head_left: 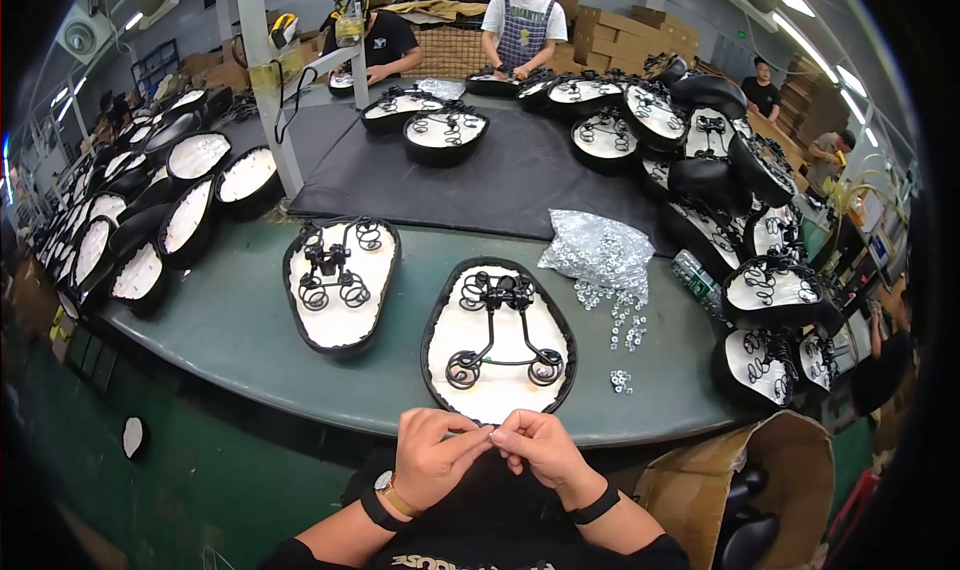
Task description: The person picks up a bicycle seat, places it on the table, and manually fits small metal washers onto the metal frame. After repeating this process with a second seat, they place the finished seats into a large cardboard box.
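Note:
My left hand (432, 456) and my right hand (541, 448) meet at their fingertips, just off the near edge of the table. Both are closed in a pinch; whatever tiny thing lies between the fingers is too small to name. Directly beyond them a bicycle saddle (505, 345) lies upside down, its white underside up, with a black spring frame (505, 295) on it. To its left rests a second upturned saddle (340, 322) with its own coil springs. Small metal nuts (622, 381) sit in a little heap to the right, below a trail spilling from a clear plastic bag (598, 253).
Upturned saddles pile up on the right (772, 288) and left (137, 274) of the green table (250, 350). A plastic bottle (697, 278) lies by the right pile. An open cardboard box (690, 485) holding black saddles stands at my right. Across the table two people work.

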Motion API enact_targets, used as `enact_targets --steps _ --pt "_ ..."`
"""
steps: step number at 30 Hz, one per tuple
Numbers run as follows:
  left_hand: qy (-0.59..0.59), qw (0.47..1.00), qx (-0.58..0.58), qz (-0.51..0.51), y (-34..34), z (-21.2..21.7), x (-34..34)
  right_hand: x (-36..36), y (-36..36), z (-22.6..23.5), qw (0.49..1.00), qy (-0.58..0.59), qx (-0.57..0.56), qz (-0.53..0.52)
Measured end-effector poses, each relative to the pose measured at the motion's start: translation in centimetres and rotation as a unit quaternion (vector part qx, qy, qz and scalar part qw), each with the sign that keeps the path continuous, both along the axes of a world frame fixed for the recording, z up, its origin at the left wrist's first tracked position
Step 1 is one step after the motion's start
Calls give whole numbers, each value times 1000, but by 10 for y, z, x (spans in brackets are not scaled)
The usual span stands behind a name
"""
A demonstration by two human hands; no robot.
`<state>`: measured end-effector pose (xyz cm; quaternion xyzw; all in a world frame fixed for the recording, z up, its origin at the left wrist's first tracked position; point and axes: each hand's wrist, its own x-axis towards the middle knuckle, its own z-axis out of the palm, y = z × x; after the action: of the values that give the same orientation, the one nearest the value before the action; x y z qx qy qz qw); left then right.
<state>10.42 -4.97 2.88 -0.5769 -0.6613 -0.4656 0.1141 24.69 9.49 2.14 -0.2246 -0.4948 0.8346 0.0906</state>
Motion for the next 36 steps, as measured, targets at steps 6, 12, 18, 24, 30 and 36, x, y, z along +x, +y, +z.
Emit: enact_targets --steps 6,12,18,24,30,36 --pt "-326 939 -77 -79 -20 -8 -2 -9 -15 3 987 -45 153 1" --pt "-316 943 -69 -74 -24 -9 -9 -14 -17 0 985 -42 167 11" --pt "-76 996 -57 2 -28 0 -18 -25 -23 -3 995 -43 89 6" --pt "-28 992 -33 118 -18 -7 -38 -29 -10 -1 859 22 506 -81" --pt "-10 982 -69 176 16 -27 -61 -56 13 -3 609 -7 787 -97" --pt "-89 981 -99 141 27 -41 -73 -65 20 -13 556 -10 827 -80"
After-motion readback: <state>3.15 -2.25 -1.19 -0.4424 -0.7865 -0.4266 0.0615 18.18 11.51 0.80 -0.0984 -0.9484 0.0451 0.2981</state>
